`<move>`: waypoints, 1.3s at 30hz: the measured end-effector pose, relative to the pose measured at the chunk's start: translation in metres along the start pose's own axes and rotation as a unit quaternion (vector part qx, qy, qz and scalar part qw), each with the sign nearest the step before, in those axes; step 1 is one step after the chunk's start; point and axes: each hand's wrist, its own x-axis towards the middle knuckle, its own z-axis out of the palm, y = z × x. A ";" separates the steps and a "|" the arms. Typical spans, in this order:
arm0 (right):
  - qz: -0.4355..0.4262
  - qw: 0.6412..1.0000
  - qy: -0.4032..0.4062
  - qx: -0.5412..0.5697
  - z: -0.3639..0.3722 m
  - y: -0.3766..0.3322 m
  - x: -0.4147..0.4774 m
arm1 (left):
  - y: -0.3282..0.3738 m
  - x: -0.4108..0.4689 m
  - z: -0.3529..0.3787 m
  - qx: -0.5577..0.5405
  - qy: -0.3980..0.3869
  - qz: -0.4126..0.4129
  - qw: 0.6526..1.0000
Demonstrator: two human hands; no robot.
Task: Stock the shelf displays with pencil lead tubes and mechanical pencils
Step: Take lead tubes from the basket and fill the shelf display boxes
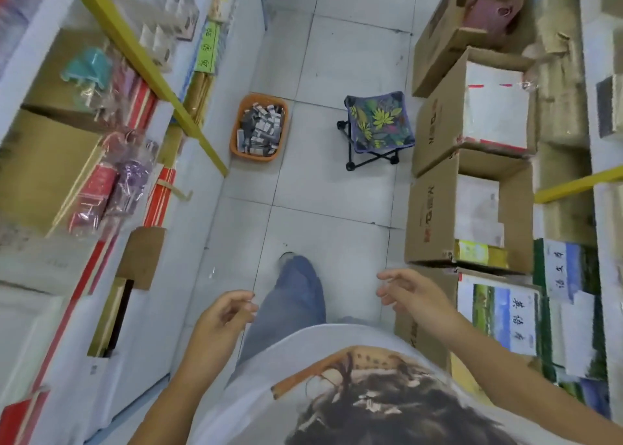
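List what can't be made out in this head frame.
- Packs in the orange basket: too small in the head view to tell lead tubes from pencils.
- Bagged goods on the left: motion-blurred, labels unreadable.
- Cardboard box: its own walls hide part of the contents.
- Right hand: fingers blurred; it seems to hold nothing.

You see 1 orange basket | small packs in it: many, too blurred for you to count | 1 folding stool | 4 open cartons along the right edge of the floor | 2 yellow shelf rails
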 end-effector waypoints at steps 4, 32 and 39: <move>-0.001 1.000 0.010 0.021 -0.016 -0.063 0.052 | 0.070 0.070 -0.006 0.019 -0.028 0.022 0.999; -0.085 0.938 -0.205 -0.267 -0.087 -0.460 0.409 | 0.292 0.300 0.009 -0.201 0.227 -0.100 0.948; -0.094 0.937 -0.211 -0.262 -0.080 -0.498 0.452 | 0.329 0.355 -0.001 -0.216 0.237 -0.081 0.944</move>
